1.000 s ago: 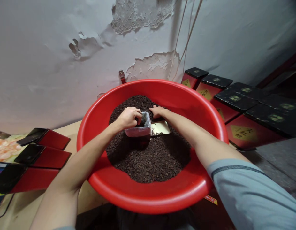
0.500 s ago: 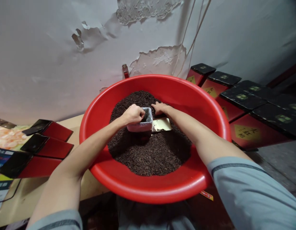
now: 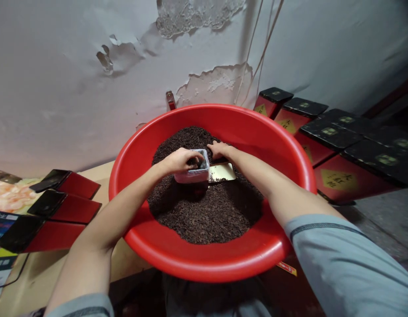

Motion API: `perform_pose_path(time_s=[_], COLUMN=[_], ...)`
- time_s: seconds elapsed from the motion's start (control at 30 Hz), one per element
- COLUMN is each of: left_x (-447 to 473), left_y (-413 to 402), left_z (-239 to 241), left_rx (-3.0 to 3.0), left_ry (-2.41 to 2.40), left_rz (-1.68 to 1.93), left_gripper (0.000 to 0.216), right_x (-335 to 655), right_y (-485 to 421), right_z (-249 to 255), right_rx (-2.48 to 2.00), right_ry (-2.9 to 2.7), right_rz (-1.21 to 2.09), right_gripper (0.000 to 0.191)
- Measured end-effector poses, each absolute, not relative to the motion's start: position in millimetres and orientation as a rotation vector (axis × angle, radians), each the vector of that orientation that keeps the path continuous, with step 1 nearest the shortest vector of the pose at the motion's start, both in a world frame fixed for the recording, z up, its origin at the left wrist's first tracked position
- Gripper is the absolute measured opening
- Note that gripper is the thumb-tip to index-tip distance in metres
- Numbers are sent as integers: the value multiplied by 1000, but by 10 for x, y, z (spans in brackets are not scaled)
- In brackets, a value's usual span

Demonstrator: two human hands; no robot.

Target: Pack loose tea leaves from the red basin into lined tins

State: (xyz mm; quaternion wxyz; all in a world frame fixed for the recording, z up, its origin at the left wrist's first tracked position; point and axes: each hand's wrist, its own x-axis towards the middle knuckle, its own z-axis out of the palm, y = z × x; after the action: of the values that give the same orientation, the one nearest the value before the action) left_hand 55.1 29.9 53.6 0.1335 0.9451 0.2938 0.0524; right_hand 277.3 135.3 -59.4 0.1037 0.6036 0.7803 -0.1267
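A wide red plastic basin (image 3: 210, 268) holds a heap of dark, loose tea leaves (image 3: 204, 218). On the leaves stands a small box (image 3: 192, 177) with a pale, bag-like lining at its mouth. Over the mouth of this box is my left hand (image 3: 182, 160), its fingers curved but loosened and reaching partly inside; the fingertips are partly hidden. Against the far right of the heap my right hand (image 3: 218, 149) rests with fingers stretched out, touching the leaves. A shiny pale flat plate (image 3: 223, 171), with some leaves scattered on it, lies right beside the box.
Red tins with black lids (image 3: 342, 178) are grouped to the right of the basin. Several similar tins (image 3: 67, 211) lie on the light tabletop (image 3: 101, 176) at left. Behind rises a wall (image 3: 75, 101) with peeling paint, and cords (image 3: 261, 55) hang along it.
My left hand has loosened from a fist into curved, parted fingers above the box. My right hand stays on the leaves. The whole view has shifted slightly.
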Motion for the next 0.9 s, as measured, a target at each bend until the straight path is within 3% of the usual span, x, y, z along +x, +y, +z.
perform_pose_path(time_s=[0.17,0.37,0.57,0.73,0.9], left_x=[558,607,684,643,640], left_y=[266,134,86,102,65], left_z=[568,684,711,715,719], left_rx=[2861,2926,2820,2849,2777], left_ry=[997,1188,1456,1327,1356], left_rz=[81,-57,-134,2,36], left_gripper=[25,53,52,69,51], right_x=[2802,2809,2757,2764,2810], right_y=[1356,1340,1284,1280,1294], right_z=[-583,-541,-430,-115,325], right_rx=[1724,1650,1561,1536,1528], right_ry=[2346,2412,2475,2559,2632], right_rz=[-356,-303,-203,-145,-93], right_gripper=[102,95,84,77,69])
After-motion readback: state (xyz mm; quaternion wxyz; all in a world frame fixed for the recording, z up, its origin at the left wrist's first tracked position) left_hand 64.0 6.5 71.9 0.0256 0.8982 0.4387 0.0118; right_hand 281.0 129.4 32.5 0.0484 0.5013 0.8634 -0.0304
